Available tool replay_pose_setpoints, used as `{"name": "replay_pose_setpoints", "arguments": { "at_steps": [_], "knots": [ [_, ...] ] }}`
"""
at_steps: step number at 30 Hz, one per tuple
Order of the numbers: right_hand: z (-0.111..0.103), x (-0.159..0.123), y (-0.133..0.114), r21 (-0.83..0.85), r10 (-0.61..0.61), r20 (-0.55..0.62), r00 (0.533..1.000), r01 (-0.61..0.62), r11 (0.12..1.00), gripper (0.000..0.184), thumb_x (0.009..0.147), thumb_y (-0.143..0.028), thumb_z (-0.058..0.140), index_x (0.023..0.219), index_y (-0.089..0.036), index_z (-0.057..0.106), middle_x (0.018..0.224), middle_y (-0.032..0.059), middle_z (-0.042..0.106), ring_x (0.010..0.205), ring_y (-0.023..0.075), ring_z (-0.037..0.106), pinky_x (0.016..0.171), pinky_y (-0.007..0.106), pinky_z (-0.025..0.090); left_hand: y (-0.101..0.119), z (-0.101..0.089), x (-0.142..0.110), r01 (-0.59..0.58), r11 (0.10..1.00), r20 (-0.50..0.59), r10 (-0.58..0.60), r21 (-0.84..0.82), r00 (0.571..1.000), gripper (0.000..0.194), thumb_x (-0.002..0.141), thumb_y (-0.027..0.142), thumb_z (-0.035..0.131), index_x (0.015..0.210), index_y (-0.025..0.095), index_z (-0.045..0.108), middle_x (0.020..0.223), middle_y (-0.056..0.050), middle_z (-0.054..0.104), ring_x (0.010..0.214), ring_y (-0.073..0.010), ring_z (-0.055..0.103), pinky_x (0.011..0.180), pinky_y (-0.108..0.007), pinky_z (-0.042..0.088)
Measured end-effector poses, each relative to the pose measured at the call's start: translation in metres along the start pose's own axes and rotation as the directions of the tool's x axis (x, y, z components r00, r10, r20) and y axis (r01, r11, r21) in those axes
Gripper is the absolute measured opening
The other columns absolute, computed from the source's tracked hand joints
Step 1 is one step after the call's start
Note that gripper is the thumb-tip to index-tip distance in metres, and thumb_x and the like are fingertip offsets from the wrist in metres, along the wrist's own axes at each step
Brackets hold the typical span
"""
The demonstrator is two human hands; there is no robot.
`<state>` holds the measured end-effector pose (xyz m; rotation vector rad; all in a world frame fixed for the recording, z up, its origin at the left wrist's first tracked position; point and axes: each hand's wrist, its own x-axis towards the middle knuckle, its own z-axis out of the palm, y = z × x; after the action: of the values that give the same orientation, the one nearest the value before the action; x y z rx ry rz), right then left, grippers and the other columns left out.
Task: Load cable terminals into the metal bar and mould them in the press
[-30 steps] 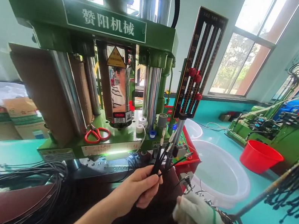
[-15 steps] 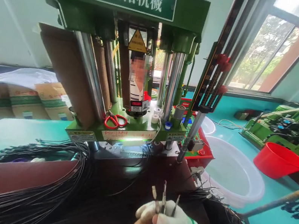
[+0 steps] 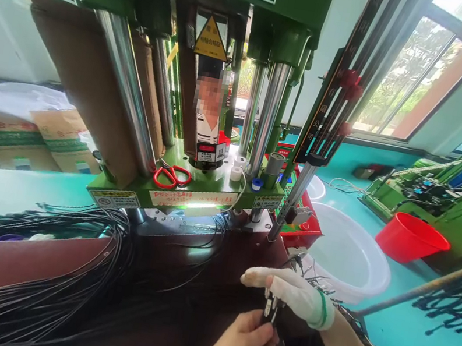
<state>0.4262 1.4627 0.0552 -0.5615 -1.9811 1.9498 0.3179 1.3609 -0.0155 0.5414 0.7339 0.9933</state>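
Low at the front, my bare left hand [image 3: 250, 337] is closed round a small bunch of black cables, with their metal connector ends [image 3: 269, 306] pointing up. My right hand [image 3: 293, 292], in a white glove with a green cuff line, lies across the top of those ends. Its fingers are stretched out toward the left, with the thumb slightly lower, and the palm covers the connector tips. Whether it presses on them I cannot tell. Many long black cables [image 3: 62, 280] lie to the left on the dark tabletop [image 3: 175, 320].
A green press machine [image 3: 140, 184] stands behind the table, with red-handled scissors [image 3: 172, 176] on its ledge. On the right are a white tub [image 3: 347, 257], a red bucket [image 3: 412, 239] and hanging black cables [image 3: 457, 305]. A person [image 3: 207, 125] is visible beyond the press columns.
My right hand has stopped gripping the connectors and flattened over their tips. My left hand now holds the bunch alone, a little farther right. The view has shifted downward.
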Motion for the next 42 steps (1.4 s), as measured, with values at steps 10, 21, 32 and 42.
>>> {"name": "replay_pose_setpoints", "arguments": {
  "at_steps": [10,21,32,42],
  "knots": [
    [0.014,-0.012,0.005,-0.557,-0.093,-0.045,0.995,0.053,0.829,0.041,0.089,-0.032,0.034,0.121,-0.014,0.051,0.122,0.0109,0.055,0.112,0.0197,0.049,0.096,0.037,0.039,-0.010,0.007,0.014,-0.088,0.996,-0.070,0.086,-0.020,0.994,0.037,0.067,0.048,0.060,0.066,0.013,0.050,0.045,0.003,0.049,0.031,-0.0062,0.039,0.030,-0.019,0.028],
    [0.027,0.027,0.025,-0.765,-0.196,0.137,0.971,0.229,0.601,0.044,0.089,-0.034,0.031,0.121,-0.011,0.050,0.119,0.0112,0.056,0.110,0.0181,0.051,0.094,0.028,0.040,-0.007,-0.008,0.005,-0.149,0.986,-0.323,0.117,-0.077,0.939,0.046,0.059,0.058,0.062,0.069,0.017,0.042,0.043,0.008,0.041,0.030,-0.0037,0.033,0.029,-0.016,0.019],
    [-0.023,0.140,0.061,-0.897,-0.055,-0.382,0.923,-0.356,0.261,0.030,0.074,-0.007,0.045,0.102,-0.008,0.054,0.107,0.0154,0.055,0.105,0.0276,0.048,0.090,0.047,0.033,0.027,-0.049,-0.012,-0.320,0.947,-0.483,0.299,0.041,0.823,0.046,0.063,0.056,0.061,0.071,0.021,0.033,0.048,0.012,0.030,0.036,-0.0007,0.019,0.035,-0.016,0.013],
    [-0.018,0.058,0.039,-0.814,0.222,-0.324,0.920,-0.391,0.429,0.008,0.066,-0.017,0.045,0.074,-0.018,0.048,0.070,0.0041,0.057,0.067,0.0176,0.056,0.060,0.028,0.043,0.026,-0.049,-0.016,-0.325,0.942,-0.438,0.327,0.082,0.837,0.041,0.068,0.055,0.058,0.073,0.020,0.036,0.049,0.011,0.031,0.037,-0.0012,0.021,0.035,-0.016,0.017]
  ]
}}
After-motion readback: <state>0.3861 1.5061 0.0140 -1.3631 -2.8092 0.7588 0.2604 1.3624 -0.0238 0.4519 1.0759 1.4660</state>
